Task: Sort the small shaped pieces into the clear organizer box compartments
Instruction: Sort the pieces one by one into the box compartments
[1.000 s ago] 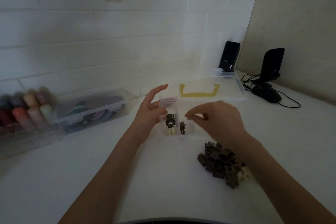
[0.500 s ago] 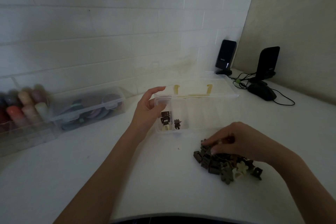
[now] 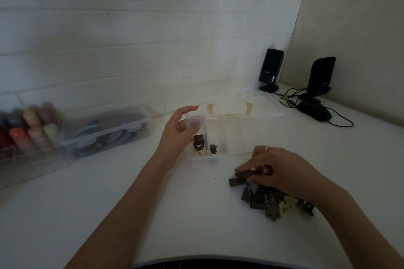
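Curled fingers of the right hand [image 3: 282, 170] dug into the pile of pieces [image 3: 269, 199]; at nine o'clock, the relaxed left hand [image 3: 177, 135] cupped the organizer box [image 3: 231, 137].

On the counter [image 3: 175, 214] the organizer box [image 3: 231, 137] sits centre, pieces in its two left compartments. The pile of pieces [image 3: 269, 199] lies before it, rightward. Storage bins [image 3: 105, 131] stand left; two speakers [image 3: 271, 70] behind right.
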Tool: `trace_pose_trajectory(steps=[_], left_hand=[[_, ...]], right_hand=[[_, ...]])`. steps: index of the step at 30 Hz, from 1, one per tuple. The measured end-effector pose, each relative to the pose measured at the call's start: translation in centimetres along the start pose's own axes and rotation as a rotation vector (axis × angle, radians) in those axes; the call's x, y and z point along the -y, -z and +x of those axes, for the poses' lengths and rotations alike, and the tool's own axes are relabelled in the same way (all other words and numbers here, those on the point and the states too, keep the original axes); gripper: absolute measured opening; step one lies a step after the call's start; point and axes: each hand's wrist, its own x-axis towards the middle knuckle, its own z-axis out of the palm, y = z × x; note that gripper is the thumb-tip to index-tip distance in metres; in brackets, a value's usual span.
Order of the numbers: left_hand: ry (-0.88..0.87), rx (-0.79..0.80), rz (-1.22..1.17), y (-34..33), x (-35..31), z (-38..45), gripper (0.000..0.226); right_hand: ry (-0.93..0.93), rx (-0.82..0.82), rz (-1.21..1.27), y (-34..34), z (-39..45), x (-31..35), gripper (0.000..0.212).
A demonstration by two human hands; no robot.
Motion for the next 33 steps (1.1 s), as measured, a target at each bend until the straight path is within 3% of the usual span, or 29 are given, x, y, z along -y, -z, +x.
trace_pose_trajectory(steps=[10,19,24,33], left_hand=[[0.017,-0.021,0.029,0.0,-0.3,-0.1,0.052],[0.025,-0.021,0.022,-0.2,-0.4,-0.1,0.045],[0.019,-0.024,0.036,-0.1,-0.3,-0.1,0.046],[0.013,-0.037,0.046,-0.3,-0.5,-0.1,0.037]], right_hand=[[0.006,-0.119,-0.048,-1.1,-0.1,0.8,0.019],[-0.130,-0.277,0.551,-1.3,-0.1,1.6,0.006],[-0.148,-0.315,0.779,-0.8,0.2,2.1,0.009],[-0.072,-0.347,0.821,-0.3,1.7,3.2,0.018]])
